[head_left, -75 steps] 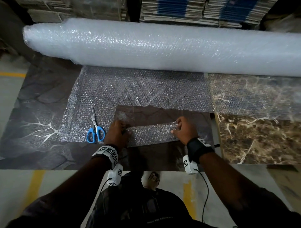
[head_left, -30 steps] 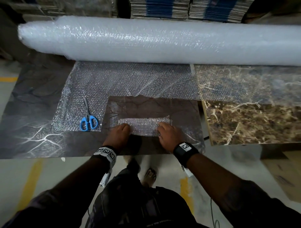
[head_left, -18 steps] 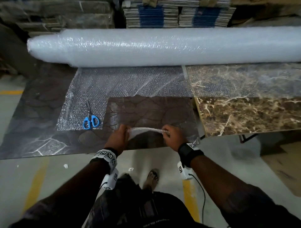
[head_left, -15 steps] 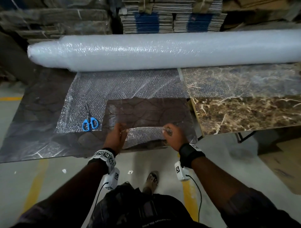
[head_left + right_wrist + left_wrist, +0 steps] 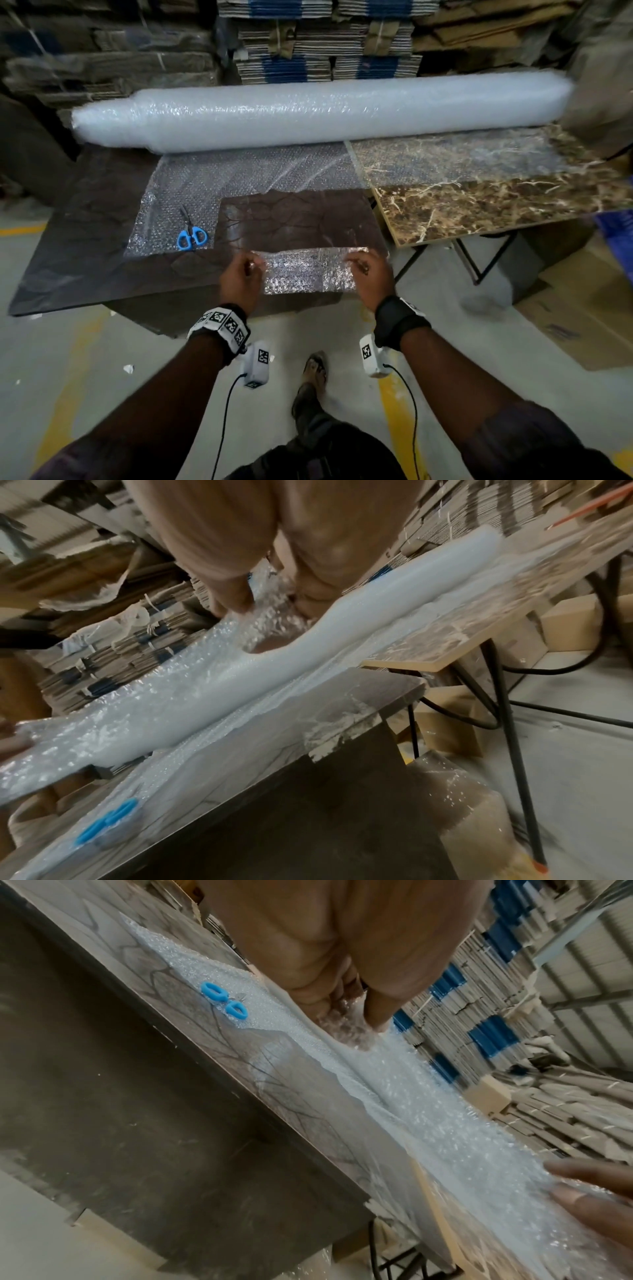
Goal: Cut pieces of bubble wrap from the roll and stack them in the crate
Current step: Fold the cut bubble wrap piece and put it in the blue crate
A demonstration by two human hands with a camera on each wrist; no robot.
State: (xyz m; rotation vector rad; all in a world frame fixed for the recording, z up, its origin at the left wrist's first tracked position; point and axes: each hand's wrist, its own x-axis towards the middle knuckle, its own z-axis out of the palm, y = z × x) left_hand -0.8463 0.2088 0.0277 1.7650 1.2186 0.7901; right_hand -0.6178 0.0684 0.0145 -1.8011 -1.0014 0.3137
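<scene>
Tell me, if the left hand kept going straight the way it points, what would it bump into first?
Probably the big roll. The left hand, holding the cut piece above the near edge of the dark table, points toward it across bare tabletop. The scissors lie off to the left. Depth is uncertain.

A dark veined table [image 5: 102, 240] stood edge to edge with a brown marbled table [image 5: 479, 205]; the roll [image 5: 308, 113] lay across the far side of both; nearer than the roll its unrolled sheet [image 5: 239, 171] lay flat; blue-handled scissors [image 5: 190, 234] rested on the sheet.
</scene>
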